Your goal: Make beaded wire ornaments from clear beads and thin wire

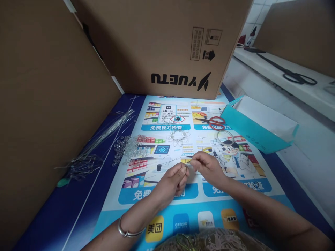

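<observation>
My left hand (176, 177) is closed in a pinch over the printed mat, thumb pressed against the forefinger. Close to its right, my right hand (208, 167) pinches too, and the fingertips of both almost meet. A thin wire (188, 162) runs between them; its finer details are too small to make out. Just beyond the hands lies a ring of clear beads with wire loops (179, 136). Farther left is a heap of clear beads (131, 148), beside a bundle of thin wires (104, 136).
Red-handled scissors (217, 122) and a pale round coil (225, 137) lie right of the bead ring. An open teal box (261, 136) stands at the right edge. Cardboard walls (167, 42) close off the back and left. Black scissors (298, 77) rest on the ledge.
</observation>
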`<state>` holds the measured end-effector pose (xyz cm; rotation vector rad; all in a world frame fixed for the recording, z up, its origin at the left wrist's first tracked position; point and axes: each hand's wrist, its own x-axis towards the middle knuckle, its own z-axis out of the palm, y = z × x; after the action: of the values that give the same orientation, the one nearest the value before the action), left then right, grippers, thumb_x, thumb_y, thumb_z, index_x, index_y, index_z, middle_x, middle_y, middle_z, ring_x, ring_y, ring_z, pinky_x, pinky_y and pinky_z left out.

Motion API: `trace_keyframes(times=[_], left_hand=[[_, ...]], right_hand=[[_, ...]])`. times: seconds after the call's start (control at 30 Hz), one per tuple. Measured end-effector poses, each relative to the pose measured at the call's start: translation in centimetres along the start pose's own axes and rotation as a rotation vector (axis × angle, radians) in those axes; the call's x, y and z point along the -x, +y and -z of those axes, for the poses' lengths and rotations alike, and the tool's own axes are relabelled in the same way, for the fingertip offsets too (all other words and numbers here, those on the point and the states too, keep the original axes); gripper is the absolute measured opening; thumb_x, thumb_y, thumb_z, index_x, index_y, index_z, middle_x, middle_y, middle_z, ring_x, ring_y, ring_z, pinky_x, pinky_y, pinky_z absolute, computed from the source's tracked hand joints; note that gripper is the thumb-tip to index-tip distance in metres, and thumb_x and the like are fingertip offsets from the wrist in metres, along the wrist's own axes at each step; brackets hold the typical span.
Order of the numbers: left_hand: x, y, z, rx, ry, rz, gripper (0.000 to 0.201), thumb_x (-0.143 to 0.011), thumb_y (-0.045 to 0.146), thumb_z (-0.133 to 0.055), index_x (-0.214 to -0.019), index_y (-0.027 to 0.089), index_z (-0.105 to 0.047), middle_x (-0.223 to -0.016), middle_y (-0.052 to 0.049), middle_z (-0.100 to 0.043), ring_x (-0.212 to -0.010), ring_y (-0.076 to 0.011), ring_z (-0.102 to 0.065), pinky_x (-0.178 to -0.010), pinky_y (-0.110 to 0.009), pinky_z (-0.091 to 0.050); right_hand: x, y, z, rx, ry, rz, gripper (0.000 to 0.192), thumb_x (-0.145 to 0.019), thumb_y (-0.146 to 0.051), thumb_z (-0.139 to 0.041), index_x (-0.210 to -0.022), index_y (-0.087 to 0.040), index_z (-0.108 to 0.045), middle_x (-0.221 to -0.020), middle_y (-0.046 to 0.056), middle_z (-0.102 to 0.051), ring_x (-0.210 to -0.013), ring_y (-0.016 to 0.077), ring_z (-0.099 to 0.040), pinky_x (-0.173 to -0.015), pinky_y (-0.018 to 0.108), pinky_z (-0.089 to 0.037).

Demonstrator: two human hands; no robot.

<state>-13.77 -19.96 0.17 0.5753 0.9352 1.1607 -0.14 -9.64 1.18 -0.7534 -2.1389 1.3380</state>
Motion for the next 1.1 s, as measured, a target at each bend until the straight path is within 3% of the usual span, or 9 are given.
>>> trace_keyframes(times=[0.3,0.53,0.67,0.8,0.93,1.1], left_hand=[[0.0,0.0,0.3,0.001,-0.129,0.032,0.02,-0.087,0.037,-0.043,-0.086,0.017,-0.048,-0.054,0.006,-0.039,-0.037,-0.0035,-0.025,-0.035,-0.016,-0.024],[-0.4,-0.5,0.9,-0.119,-0.127,-0.028,0.021,-0.087,0.034,-0.043,-0.084,0.015,-0.051,-0.06,-0.001,-0.057,-0.049,-0.0108,-0.055,-0.051,-0.023,-0.041],[-0.6,0.0,1.0,-0.105,-0.089,-0.074,0.022,-0.084,0.033,-0.049,-0.081,0.013,-0.056,-0.075,-0.006,-0.062,-0.066,-0.0152,-0.061,-0.067,-0.029,-0.046],[-0.7,0.6,1.2,0.027,0.08,-0.209,0.018,-0.086,0.03,-0.048,-0.084,0.015,-0.057,-0.077,-0.004,-0.06,-0.073,-0.0127,-0.058,-0.074,-0.028,-0.045],[-0.9,0.7,1.2,0.154,0.154,-0.324,0.014,-0.087,0.027,-0.047,-0.086,0.016,-0.056,-0.08,-0.002,-0.059,-0.076,-0.0113,-0.056,-0.078,-0.027,-0.043],[-1.0,0.6,0.9,0.219,0.206,-0.374,0.015,-0.086,0.03,-0.048,-0.086,0.017,-0.056,-0.08,-0.002,-0.058,-0.076,-0.0119,-0.056,-0.077,-0.027,-0.044]], right_hand=[[-0.2,0.6,-0.3,0.246,0.115,0.3,0.009,-0.082,-0.023,-0.051,-0.074,-0.02,-0.053,-0.071,0.001,-0.056,-0.068,0.012,-0.051,-0.063,0.026,-0.042],[-0.2,0.9,-0.4,0.25,0.104,0.397,0.008,-0.083,-0.021,-0.051,-0.075,-0.02,-0.053,-0.069,0.001,-0.056,-0.069,0.0123,-0.053,-0.064,0.026,-0.044],[-0.1,0.8,-0.3,0.207,0.1,0.344,0.006,-0.082,-0.025,-0.053,-0.081,-0.02,-0.055,-0.073,0.001,-0.057,-0.069,0.0118,-0.053,-0.063,0.025,-0.044],[-0.1,0.4,-0.3,0.183,0.069,0.201,0.01,-0.083,-0.029,-0.053,-0.083,-0.02,-0.056,-0.075,0.001,-0.057,-0.068,0.0114,-0.053,-0.062,0.024,-0.042],[-0.1,0.5,-0.8,0.213,-0.033,0.198,0.013,-0.085,-0.028,-0.05,-0.079,-0.019,-0.059,-0.07,0.001,-0.058,-0.067,0.0114,-0.053,-0.061,0.023,-0.04],[0.2,1.2,-1.6,0.292,-0.044,0.201,0.012,-0.084,-0.028,-0.052,-0.083,-0.02,-0.061,-0.074,0.002,-0.061,-0.071,0.0133,-0.054,-0.064,0.025,-0.041]])
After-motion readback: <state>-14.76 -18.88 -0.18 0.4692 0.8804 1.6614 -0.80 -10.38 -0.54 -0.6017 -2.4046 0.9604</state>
